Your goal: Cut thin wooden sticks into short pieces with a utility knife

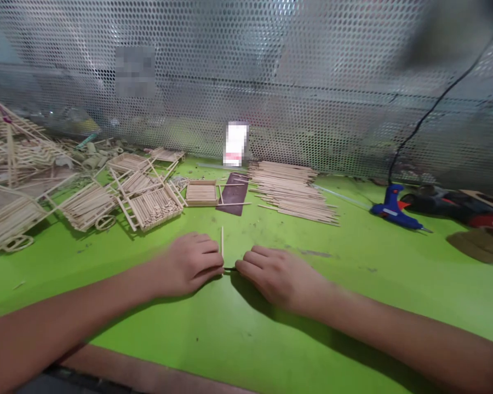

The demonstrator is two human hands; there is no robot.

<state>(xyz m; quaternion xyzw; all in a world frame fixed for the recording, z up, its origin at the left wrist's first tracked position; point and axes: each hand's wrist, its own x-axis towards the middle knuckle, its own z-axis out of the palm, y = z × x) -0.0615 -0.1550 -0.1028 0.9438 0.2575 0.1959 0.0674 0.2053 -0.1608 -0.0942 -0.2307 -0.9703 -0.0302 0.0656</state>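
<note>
My left hand [193, 264] rests low over the green tabletop [213, 328], its fingers closed on a thin wooden stick [222, 241] that points away from me. Facing it from the right, my right hand [277, 273] is closed around a thin dark tool [230, 268], possibly a blade. The dark tip spans the small gap between my hands and meets the near part of the stick. Most of the tool is hidden under my right fingers. Beyond my hands lies a loose pile of similar wooden sticks [291, 191].
Several small stick-built carts [154, 208] crowd the left, beside a taller stick model [10, 148]. A small stick tray [201, 192] adjoins a dark sandpaper-like sheet [234, 194]. At right sits a blue glue gun [398, 210] with its cord. A perforated metal screen [197, 104] stands behind.
</note>
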